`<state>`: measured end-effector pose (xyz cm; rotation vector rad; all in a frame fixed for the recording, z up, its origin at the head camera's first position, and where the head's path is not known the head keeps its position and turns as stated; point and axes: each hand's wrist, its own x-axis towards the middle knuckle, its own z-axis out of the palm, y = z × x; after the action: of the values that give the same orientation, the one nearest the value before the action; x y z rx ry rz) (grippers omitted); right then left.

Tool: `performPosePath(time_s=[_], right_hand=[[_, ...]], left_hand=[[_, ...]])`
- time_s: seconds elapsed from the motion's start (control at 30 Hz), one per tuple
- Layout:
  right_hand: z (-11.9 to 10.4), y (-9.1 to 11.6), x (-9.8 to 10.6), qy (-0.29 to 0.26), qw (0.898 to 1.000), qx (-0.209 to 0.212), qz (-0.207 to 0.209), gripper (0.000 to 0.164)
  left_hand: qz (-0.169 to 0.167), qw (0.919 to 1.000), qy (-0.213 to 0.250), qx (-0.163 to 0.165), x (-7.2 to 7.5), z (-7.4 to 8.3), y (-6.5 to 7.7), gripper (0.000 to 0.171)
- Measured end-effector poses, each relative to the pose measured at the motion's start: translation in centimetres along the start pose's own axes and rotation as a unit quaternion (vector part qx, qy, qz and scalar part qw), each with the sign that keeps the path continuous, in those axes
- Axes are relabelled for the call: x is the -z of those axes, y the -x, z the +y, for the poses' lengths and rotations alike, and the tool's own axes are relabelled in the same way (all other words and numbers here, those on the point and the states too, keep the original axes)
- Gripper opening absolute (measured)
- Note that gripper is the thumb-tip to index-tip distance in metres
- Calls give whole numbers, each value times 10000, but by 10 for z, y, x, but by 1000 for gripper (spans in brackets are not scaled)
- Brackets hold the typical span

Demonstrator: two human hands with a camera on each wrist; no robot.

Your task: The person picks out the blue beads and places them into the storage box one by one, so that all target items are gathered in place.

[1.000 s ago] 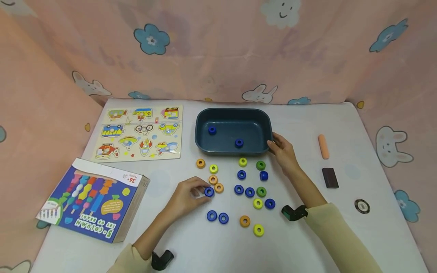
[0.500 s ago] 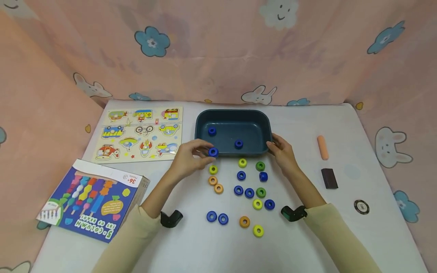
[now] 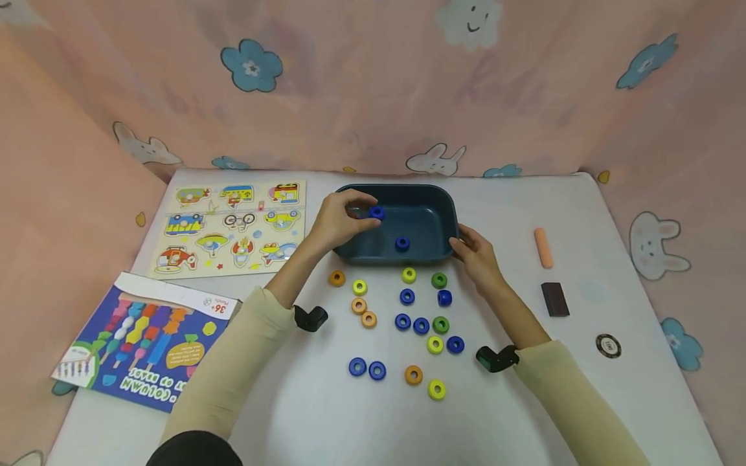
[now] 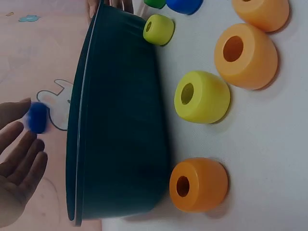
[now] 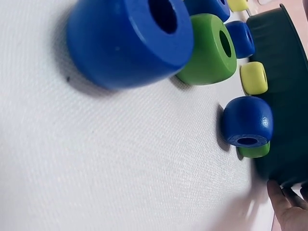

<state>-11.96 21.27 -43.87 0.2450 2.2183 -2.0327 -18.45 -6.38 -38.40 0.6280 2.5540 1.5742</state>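
A blue bead [image 3: 377, 212] is pinched by the left hand [image 3: 340, 219] above the left part of the tray [image 3: 428, 226], whose long axis is laid crosswise, while its right end is touched by the right hand [image 3: 479, 260], whose grip cannot be told.

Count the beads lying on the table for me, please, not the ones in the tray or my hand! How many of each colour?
Blue beads: 7
Yellow beads: 4
Orange beads: 4
Green beads: 2
Total: 17
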Motion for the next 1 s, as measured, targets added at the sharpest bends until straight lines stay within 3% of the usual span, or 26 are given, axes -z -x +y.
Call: performPosePath(time_s=[0.2,0.37,0.57,0.7,1.0], right_hand=[[0,-1,-1,-87,10000,-8,-29,49],[1,0,-1,-124,9999,37,-37,49],[1,-1,-2,-61,9999,86,-38,49],[0,-1,-1,-18,10000,67,29,50],[0,-2,0,-23,9999,95,37,49]], left_hand=[[55,10000,15,-51,2,0,4,35],[10,10000,-5,-93,2,-1,21,31],[36,9991,364,-222,-3,-3,63,30],[21,9976,691,-98,-14,-4,95,31],[-750,9948,679,124,-43,-13,166,36]])
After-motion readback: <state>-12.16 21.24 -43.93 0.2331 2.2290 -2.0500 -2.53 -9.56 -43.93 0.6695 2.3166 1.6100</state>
